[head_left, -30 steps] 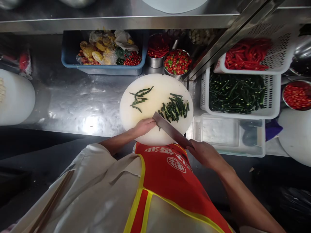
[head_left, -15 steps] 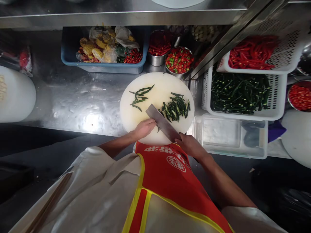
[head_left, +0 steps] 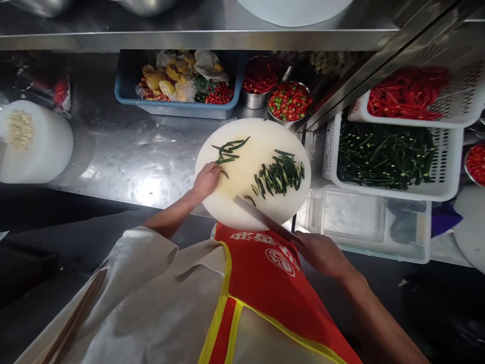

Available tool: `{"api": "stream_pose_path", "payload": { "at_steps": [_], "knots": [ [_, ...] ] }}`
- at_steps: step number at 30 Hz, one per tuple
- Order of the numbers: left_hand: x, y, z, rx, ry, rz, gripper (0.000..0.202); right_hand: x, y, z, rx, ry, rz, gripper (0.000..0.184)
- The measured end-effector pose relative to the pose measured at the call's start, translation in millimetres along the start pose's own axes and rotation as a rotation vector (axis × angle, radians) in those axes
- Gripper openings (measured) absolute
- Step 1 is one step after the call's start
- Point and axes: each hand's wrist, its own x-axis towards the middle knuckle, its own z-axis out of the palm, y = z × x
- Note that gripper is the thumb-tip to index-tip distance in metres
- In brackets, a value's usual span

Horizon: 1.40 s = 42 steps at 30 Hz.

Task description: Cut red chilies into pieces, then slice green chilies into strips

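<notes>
My right hand is closed around the handle of a cleaver. Its blade is tipped nearly edge-on over the near part of a round white cutting board. Left of it, my left hand rests at the board's left side, fingers pinched at a green chili pepper that partly shows beside them. Several whole green chilies lie just beyond those fingers. Sliced green chilies form a pile on the right of the board. A small dark chili end lies near the blade tip.
Behind the board stand a blue tub of bagged food and a metal pot of chopped red chilies. On the right are white baskets of green chilies and red chilies, plus a clear plastic container. A steel shelf overhangs the back.
My left hand has moved away from the blade, left and up to the whole chilies. The cleaver has shifted toward me and turned more edge-on. The whole view has shifted slightly.
</notes>
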Motion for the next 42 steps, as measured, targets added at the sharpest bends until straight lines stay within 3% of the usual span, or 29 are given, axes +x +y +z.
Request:
{"api": "stream_pose_path", "payload": {
  "at_steps": [3,7,11,14,19,22,27,30,33,36,39,42],
  "knots": [
    [-3.9,4.4,3.4,-0.065,-0.069,0.123,0.025,5.0,4.8,3.2,0.004,0.011,0.049,0.031],
    [-16.2,38.8,21.0,-0.191,-0.158,0.334,0.026,18.8,-2.4,-0.1,0.042,0.077,0.177,0.028],
    [-23.4,68.4,40.6,-0.252,-0.11,0.395,0.028,22.8,-23.0,-8.7,0.048,0.071,0.189,0.027],
    [-24.7,74.8,49.5,-0.252,-0.051,0.366,0.028,15.7,-29.9,-13.8,0.043,0.04,0.17,0.026],
    [-25.4,71.7,55.5,-0.252,-0.028,0.34,0.026,2.5,-21.1,-18.0,0.038,-0.045,0.178,0.027],
    [-26.4,71.2,57.7,-0.256,-0.034,0.34,0.026,12.6,-24.6,-15.6,0.039,-0.062,0.185,0.026],
    [-26.6,75.2,54.1,-0.221,-0.044,0.377,0.026,46.5,-41.7,-6.1,0.082,0.068,0.166,0.028],
    [-18.7,68.4,41.8,-0.226,-0.057,0.391,0.026,47.7,-37.9,-2.3,0.117,0.144,0.186,0.03],
    [-0.1,45.8,24.8,-0.185,0.089,0.186,0.023,30.7,-25.6,1.1,0.115,0.146,0.192,0.033],
    [21.2,17.3,11.9,-0.102,0.204,-0.07,0.02,11.3,-16.6,4.1,0.061,0.071,0.103,0.033],
    [30.0,2.2,7.9,-0.056,0.106,-0.099,0.021,4.6,-14.1,5.6,0.032,0.015,0.064,0.032],
    [19.3,8.2,9.7,-0.074,-0.006,0.045,0.021,10.5,-13.2,5.4,0.09,0.033,0.14,0.031]
  ]
}}
